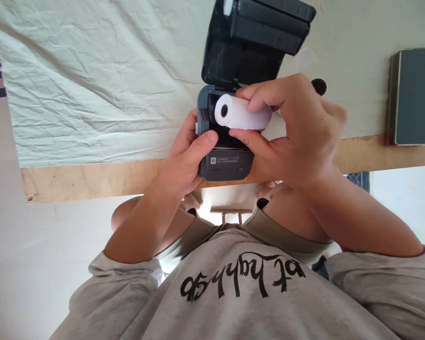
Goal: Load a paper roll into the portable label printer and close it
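A small dark label printer (226,165) is at the table's near edge, its black lid (244,52) swung up and back. My left hand (189,153) grips the printer's left side, the thumb lying on the rim of the open bay. Between the thumb and fingers of my right hand (293,123) is a white paper roll (239,112) with a dark hollow core facing left. The roll is slightly tilted over the bay; whether it touches the bottom I cannot tell. My right fingers cover the roll's right end.
A pale green cloth (102,85) with creases covers the table, leaving a bare wooden strip (92,182) along the near edge. At the right lies a dark rectangular box (416,97). A small round black thing (318,86) is just beyond my right hand.
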The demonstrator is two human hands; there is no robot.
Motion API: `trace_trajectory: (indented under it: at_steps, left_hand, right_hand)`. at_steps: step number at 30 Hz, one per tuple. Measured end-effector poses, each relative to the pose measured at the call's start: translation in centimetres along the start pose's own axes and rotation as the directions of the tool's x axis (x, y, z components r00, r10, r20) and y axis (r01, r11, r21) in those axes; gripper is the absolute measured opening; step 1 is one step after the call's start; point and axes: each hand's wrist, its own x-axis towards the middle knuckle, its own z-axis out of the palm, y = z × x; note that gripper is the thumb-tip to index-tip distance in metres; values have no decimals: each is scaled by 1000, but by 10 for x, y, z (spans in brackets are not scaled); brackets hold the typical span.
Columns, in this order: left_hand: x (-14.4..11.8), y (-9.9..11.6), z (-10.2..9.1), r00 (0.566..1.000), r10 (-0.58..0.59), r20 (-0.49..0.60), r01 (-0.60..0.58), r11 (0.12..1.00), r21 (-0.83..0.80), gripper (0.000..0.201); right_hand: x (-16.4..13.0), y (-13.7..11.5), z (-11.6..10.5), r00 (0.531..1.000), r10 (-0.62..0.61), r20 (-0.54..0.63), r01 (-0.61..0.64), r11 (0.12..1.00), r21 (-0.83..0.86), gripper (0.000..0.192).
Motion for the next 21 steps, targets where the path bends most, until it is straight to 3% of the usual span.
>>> trace_trajectory:
  at_steps: [4,9,14,19,21]
  left_hand:
    - [2,-3,-7,998,3,68,-2,1000,-15,32]
    - [3,-6,-8,998,43,54,-42,999,-17,29]
    - [3,-7,-5,990,119,74,-119,993,-6,24]
    - [9,-14,-12,969,219,117,-224,974,27,32]
    - [13,-18,-17,936,286,205,-293,956,3,39]
  right_hand:
    - [0,3,7,996,-60,-68,53,994,-92,11]
    - [2,9,13,965,-232,-119,226,972,-67,9]
    - [-2,8,14,929,-314,-196,302,949,-90,8]
    - [-17,10,14,892,-420,-166,423,906,-17,6]
    - [-23,12,15,878,-453,-153,459,888,5,7]
